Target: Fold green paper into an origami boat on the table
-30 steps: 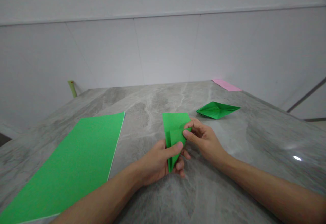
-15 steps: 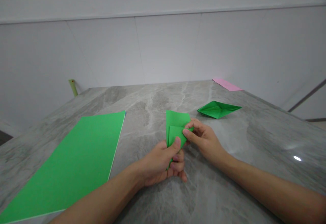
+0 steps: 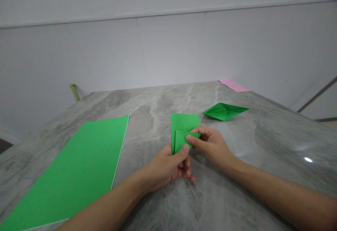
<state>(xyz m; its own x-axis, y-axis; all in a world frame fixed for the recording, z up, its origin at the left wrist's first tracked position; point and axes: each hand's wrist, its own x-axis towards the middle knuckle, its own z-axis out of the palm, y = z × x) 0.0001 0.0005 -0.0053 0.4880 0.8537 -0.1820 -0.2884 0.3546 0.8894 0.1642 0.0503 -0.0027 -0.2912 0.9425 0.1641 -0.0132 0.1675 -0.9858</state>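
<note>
A piece of folded green paper [image 3: 184, 121] is held up just above the table, between both hands. My left hand [image 3: 172, 168] grips its lower part, thumb on the near face and fingers behind. My right hand [image 3: 210, 140] pinches the right side of the front flap, with the thumb in front and fingers partly hidden behind. The front layer is folded down, and a taller layer stands behind it. Beyond my right hand lies a pointed, boat-like folded green paper piece [image 3: 225, 112], apart from both hands.
A large green sheet or stack of paper [image 3: 86, 161] lies at the left, partly under my left forearm. At the far right edge is a pink paper [image 3: 234, 85]. The grey marbled table [image 3: 147, 119] meets a white wall, with a light-green object [image 3: 74, 92] at the far left.
My left hand's grip has shifted slightly and its fingers have loosened. My right hand has slid a little left on the flap, and the back layer's upper right corner now shows more.
</note>
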